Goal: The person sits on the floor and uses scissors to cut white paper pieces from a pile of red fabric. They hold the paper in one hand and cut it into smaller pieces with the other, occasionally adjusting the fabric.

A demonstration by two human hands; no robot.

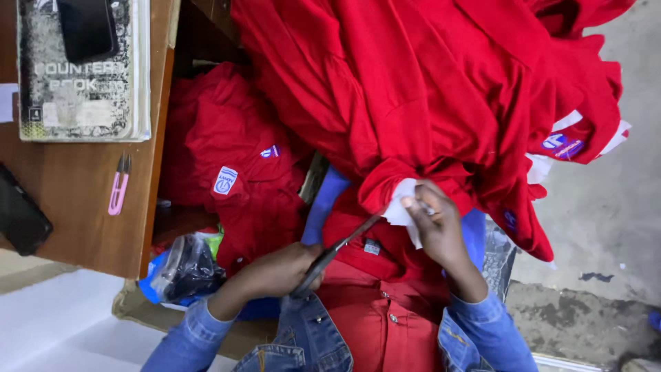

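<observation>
The left hand (282,270) was closed around the handles of a pair of scissors (335,252), whose dark blades pointed up toward two o'clock and ended just beside a white piece of cloth (399,207). The right hand (438,231) pinched that white piece between thumb and fingertips, holding it up at the edge of a red garment (413,103) that hung down from twelve o'clock in a big heap of folds. Both forearms wore blue denim sleeves (482,331) and came in from six o'clock. More red clothing (385,317) with small buttons lay across the person's lap, under the hands.

At nine o'clock from the hands, another pile of red shirts (227,165) with small white and blue badges sat in the space beside the wooden desk (76,207). On the desk lay a pink thread snipper (118,186), a grey hardcover book (82,76) with a black phone (86,27) on it, and a second dark object at the far left edge. A crumpled plastic bag (182,269) lay at eight o'clock, below the desk. At three o'clock was bare grey concrete floor (613,220).
</observation>
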